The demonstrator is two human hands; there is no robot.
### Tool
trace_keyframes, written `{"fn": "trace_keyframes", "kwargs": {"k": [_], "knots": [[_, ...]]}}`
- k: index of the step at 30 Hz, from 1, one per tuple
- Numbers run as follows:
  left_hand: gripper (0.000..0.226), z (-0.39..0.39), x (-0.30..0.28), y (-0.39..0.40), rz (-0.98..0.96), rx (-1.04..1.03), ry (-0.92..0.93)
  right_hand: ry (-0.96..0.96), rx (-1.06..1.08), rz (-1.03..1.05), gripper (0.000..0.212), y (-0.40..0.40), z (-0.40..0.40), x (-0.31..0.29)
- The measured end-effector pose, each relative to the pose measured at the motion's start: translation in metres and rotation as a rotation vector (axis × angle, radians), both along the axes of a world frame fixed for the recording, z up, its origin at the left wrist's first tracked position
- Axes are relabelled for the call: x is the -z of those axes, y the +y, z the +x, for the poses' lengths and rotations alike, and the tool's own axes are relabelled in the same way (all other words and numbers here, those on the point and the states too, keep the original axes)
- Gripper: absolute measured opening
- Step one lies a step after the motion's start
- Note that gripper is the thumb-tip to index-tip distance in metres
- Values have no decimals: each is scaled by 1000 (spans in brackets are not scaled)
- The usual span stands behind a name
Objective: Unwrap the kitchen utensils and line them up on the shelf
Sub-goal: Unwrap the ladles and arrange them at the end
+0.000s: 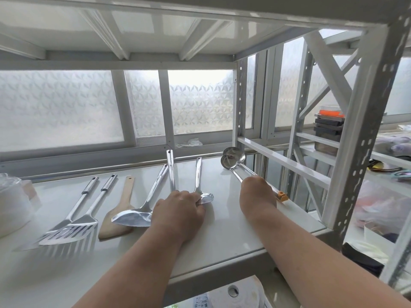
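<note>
Shiny steel ladle (235, 162) is laid on white shelf (224, 223) at rt end, bowl toward window, long axis running back-to-front, orange tip (283, 196) near front. Its handle is gripped by right hand (258, 196). Small spoon (203, 192) is pinched by left hand (180, 207), fingers curled.

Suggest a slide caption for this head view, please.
Left hand and right hand grip steel utensils beside spatulas lined up on the white shelf.
</note>
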State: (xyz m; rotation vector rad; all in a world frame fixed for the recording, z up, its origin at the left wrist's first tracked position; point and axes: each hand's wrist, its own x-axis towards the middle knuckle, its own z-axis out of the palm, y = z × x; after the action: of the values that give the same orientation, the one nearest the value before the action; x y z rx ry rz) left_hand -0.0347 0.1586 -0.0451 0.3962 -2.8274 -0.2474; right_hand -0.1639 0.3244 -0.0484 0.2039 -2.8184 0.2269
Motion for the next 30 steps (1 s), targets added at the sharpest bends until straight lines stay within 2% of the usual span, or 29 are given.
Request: {"fn": "trace_keyframes", "kwargs": {"k": [7, 12, 16, 21, 25, 30], "knots": [[37, 0, 0, 0, -5, 2, -7, 17, -39, -70, 34, 1, -1, 3], [34, 3, -2, 2, -12, -31, -10, 79, -139, -245, 25, 2, 6, 3], [34, 10, -8, 7, -6, -100, -8, 108, -240, -269, 32, -2, 15, 2], [34, 20, -13, 5, -138, -164, -44, 91, -364, -249, 34, -4, 24, 3], [25, 33, -21, -10, -186, -153, 56, 90, -460, -258, 34, -2, 30, 2], [32, 60, -42, -41, -212, -29, 316, 124, -571, -260, 48, 0, 38, 2]]}}
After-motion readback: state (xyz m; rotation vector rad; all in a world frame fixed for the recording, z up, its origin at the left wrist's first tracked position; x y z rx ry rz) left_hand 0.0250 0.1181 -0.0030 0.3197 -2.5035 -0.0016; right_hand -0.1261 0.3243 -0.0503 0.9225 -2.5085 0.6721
